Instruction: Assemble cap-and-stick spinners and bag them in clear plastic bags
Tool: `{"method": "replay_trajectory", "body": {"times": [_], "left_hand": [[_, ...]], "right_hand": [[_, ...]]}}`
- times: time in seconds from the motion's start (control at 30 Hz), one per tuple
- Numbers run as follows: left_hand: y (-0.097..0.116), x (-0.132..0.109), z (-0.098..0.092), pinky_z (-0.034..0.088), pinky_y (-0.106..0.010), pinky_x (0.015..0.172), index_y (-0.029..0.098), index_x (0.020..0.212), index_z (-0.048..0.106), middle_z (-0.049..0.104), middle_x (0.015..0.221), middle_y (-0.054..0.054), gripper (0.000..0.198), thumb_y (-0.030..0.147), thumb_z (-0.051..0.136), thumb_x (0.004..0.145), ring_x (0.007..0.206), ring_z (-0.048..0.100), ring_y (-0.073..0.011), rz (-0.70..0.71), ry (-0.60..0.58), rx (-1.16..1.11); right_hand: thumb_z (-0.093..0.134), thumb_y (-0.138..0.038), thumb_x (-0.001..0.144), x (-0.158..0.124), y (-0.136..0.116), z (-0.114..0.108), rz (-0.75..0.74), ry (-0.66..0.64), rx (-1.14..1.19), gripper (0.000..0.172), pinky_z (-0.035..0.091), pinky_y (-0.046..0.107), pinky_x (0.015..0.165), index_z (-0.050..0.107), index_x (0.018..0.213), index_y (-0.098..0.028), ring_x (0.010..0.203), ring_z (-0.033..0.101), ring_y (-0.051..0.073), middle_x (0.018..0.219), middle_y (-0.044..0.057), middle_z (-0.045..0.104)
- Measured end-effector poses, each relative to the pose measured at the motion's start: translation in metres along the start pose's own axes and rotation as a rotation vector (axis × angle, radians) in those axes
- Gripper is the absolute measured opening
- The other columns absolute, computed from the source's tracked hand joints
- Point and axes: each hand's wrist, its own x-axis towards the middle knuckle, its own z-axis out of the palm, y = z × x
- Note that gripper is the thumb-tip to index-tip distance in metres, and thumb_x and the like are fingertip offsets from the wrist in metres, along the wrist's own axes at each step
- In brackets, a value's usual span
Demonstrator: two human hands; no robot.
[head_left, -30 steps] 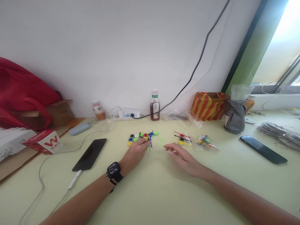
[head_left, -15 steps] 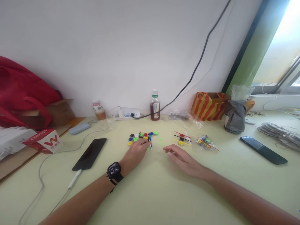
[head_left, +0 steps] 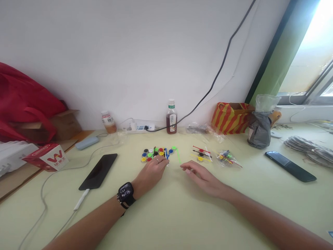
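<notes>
My left hand (head_left: pixel 153 171), with a ring and a black watch on the wrist, is closed with fingertips pinched at the near end of a cluster of coloured pieces. Whatever lies between the fingertips is mostly hidden; a blue arrow-shaped stick (head_left: pixel 168 154) stands out just beyond them. Behind the hand are several round coloured discs (head_left: pixel 144 154). My right hand (head_left: pixel 199 175) rests low over the table, fingers loosely bent and thumb apart. Just past its fingertips lies a thin green stick (head_left: pixel 178 155), leading to a green disc (head_left: pixel 174 148). A blue disc (head_left: pixel 171 151) sits beside that.
Right of centre lie red, black, yellow and white arrow sticks with discs (head_left: pixel 200 159), then a clear bag of parts (head_left: pixel 227 158). Phones lie left (head_left: pixel 99 172) and right (head_left: pixel 290 166). A drink bottle (head_left: pixel 171 118) and a power strip (head_left: pixel 142 128) stand behind. A red-white box (head_left: pixel 47 158) is at left.
My left hand has moved slightly down toward me, uncovering more of the discs and the blue stick. My right hand has barely moved. The view has shifted a little.
</notes>
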Motion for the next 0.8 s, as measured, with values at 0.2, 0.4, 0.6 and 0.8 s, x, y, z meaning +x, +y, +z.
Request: {"method": "replay_trajectory", "body": {"times": [0.2, 0.4, 0.6, 0.8], "left_hand": [[0.020, -0.004, -0.011, 0.057, -0.036, 0.082, 0.018, 0.114, 0.064, 0.069, 0.102, -0.011, 0.022, 0.013, 0.044, 0.104, 0.093, 0.067, -0.0222, 0.036, 0.054, -0.081], [0.036, -0.006, -0.019, 0.056, -0.036, 0.082, 0.019, 0.112, 0.063, 0.069, 0.097, -0.010, 0.021, 0.009, 0.051, 0.100, 0.090, 0.065, -0.0216, 0.087, 0.104, -0.207], [0.047, -0.007, -0.030, 0.056, -0.035, 0.076, 0.020, 0.114, 0.063, 0.068, 0.088, -0.007, 0.027, 0.004, 0.057, 0.093, 0.081, 0.064, -0.0200, 0.199, 0.251, -0.304], [0.053, -0.008, -0.030, 0.058, -0.035, 0.078, 0.020, 0.114, 0.065, 0.068, 0.093, -0.008, 0.033, -0.001, 0.058, 0.090, 0.085, 0.066, -0.0193, 0.135, 0.325, -0.414]], "right_hand": [[0.044, -0.045, 0.106, 0.003, 0.005, -0.004, -0.021, 0.043, -0.016, 0.032, 0.057, 0.042, 0.095, 0.062, 0.127, -0.027, 0.113, 0.063, 0.025, 0.122, 0.009, 0.066], [0.050, -0.045, 0.104, 0.003, 0.011, -0.002, -0.006, 0.047, -0.024, 0.035, 0.059, 0.040, 0.089, 0.057, 0.133, -0.027, 0.103, 0.064, 0.023, 0.121, 0.010, 0.064], [0.056, -0.039, 0.101, 0.001, 0.014, -0.002, -0.023, -0.003, -0.055, 0.040, 0.055, 0.043, 0.098, 0.054, 0.140, -0.029, 0.110, 0.063, 0.023, 0.130, 0.010, 0.064], [0.054, -0.040, 0.103, -0.002, 0.012, -0.007, -0.022, -0.125, -0.091, 0.060, 0.050, 0.045, 0.108, 0.034, 0.159, -0.036, 0.145, 0.041, 0.027, 0.160, 0.007, 0.043]]}}
